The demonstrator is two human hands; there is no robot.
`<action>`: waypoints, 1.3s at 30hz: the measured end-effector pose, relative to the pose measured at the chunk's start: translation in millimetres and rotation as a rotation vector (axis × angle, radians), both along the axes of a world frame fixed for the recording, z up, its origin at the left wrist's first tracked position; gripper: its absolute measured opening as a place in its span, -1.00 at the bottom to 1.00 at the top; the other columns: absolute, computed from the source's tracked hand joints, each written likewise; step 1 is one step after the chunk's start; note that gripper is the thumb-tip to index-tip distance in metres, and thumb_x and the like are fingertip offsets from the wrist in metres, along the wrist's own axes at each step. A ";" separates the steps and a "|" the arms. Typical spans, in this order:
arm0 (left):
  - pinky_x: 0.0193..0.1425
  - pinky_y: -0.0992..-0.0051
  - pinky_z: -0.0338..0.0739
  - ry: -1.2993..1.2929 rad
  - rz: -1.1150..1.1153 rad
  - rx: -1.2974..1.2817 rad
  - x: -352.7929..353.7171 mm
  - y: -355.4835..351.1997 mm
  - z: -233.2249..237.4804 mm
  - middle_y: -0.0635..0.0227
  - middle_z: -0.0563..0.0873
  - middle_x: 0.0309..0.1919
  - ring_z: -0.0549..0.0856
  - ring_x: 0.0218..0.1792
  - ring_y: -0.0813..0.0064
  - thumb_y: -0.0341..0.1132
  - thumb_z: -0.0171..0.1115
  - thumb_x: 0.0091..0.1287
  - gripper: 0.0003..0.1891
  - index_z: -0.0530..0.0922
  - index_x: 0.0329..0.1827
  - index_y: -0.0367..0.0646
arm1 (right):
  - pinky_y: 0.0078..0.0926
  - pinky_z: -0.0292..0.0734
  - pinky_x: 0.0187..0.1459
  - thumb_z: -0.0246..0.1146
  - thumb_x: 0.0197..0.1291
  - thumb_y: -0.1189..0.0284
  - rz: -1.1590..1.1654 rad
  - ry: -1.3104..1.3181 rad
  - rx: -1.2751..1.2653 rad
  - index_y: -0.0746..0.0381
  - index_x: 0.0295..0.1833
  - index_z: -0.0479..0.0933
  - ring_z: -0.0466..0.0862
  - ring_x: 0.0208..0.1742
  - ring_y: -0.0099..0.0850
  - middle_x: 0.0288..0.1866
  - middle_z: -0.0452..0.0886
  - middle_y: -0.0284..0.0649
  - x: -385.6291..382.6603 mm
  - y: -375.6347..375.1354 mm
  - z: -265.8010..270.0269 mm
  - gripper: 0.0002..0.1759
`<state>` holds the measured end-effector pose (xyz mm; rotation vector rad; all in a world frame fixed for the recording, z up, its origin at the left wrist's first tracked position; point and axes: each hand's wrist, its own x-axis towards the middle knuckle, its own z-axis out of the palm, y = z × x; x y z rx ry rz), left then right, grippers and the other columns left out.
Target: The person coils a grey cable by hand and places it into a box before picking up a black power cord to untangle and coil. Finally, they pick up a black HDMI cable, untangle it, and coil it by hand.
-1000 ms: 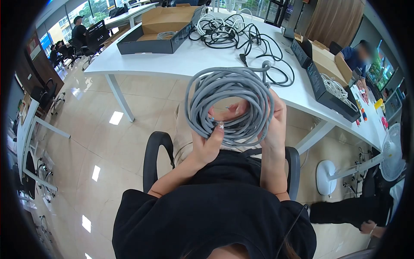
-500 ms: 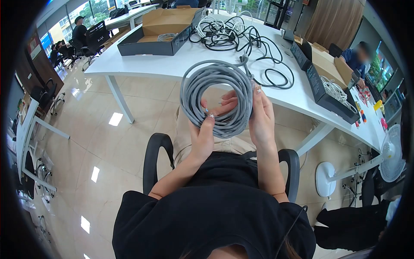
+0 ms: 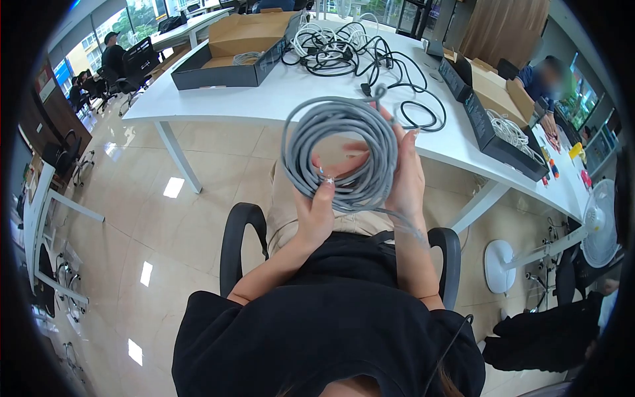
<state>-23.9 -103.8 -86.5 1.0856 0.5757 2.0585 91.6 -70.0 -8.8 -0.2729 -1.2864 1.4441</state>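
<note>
A grey cable (image 3: 304,132) is wound into a thick round coil, held up above my lap in front of the table edge. My left hand (image 3: 316,208) grips the coil's lower left, thumb on the near side and fingers showing through the middle. Along the coil's right side, my right hand (image 3: 407,178) is wrapped around it, with some fingers hidden behind. One loose stretch of the cable, blurred, hangs from the bottom right across my right wrist. Another short piece sticks up at the top right.
Beyond the coil, the white table (image 3: 211,102) bears an open dark box (image 3: 218,78) with a small cable bundle, and tangled black cables (image 3: 340,63) beside white ones. A second box (image 3: 489,135) holds white cable. A person (image 3: 546,83) sits at right, near a white fan (image 3: 598,221).
The coil has shifted slightly right. A loose stretch of cable now hangs at its lower right, and my right hand's fingers have moved along the coil's edge.
</note>
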 end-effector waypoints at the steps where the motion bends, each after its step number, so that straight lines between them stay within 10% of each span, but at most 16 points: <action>1: 0.08 0.53 0.34 -0.054 -0.065 -0.003 -0.9 0.6 1.0 0.21 0.49 -0.09 0.47 -0.07 0.53 -0.46 -0.10 0.26 -0.69 0.24 0.08 -0.24 | -0.56 0.40 -0.03 -0.16 0.41 0.22 -0.189 -0.029 0.066 0.30 0.32 0.22 0.54 -0.06 -0.48 0.05 0.50 -0.16 1.0 10.2 -7.2 -0.50; 5: 0.22 0.25 0.39 -0.219 -0.218 -0.043 -6.9 -2.3 26.6 -0.36 0.43 0.07 0.48 0.17 0.10 -0.39 -0.28 0.31 -0.70 0.15 0.11 -0.11 | -0.59 0.38 -0.10 0.07 0.19 0.53 -0.343 -0.182 0.230 0.34 0.12 0.43 0.52 -0.08 -0.49 0.05 0.52 -0.09 23.7 9.0 8.1 -0.64; 16: 0.17 0.24 0.44 -0.334 -0.294 -0.067 -14.1 14.7 19.8 -0.18 0.51 0.04 0.55 0.09 0.20 -0.33 -0.25 0.34 -0.74 0.20 0.08 -0.02 | -0.60 0.46 -0.23 0.30 -0.14 0.68 -0.245 -0.441 0.837 0.31 -0.10 0.60 0.59 -0.25 -0.46 -0.23 0.63 -0.15 41.3 -14.9 23.7 -0.63; 27: 0.06 0.26 0.50 -0.495 -0.797 -0.069 -8.0 26.8 10.6 0.25 0.66 -0.14 0.65 -0.10 0.33 -0.10 -0.11 0.30 -0.64 0.33 0.12 0.04 | -0.73 0.40 -0.28 0.23 0.11 0.66 -0.644 -0.054 0.230 0.44 -0.10 0.53 0.53 -0.34 -0.63 -0.25 0.63 -0.23 16.4 -21.7 8.2 -0.79; 39: -0.05 0.39 0.58 -0.395 -1.023 -0.024 4.5 40.4 16.6 -0.04 0.65 -0.23 0.68 -0.16 0.30 -0.15 -0.05 0.21 -0.68 0.18 -0.08 -0.07 | -0.77 0.38 -0.29 0.25 0.07 0.63 -0.856 -0.241 0.186 0.41 -0.12 0.56 0.52 -0.38 -0.69 -0.34 0.63 -0.33 31.5 -24.5 -0.5 -0.78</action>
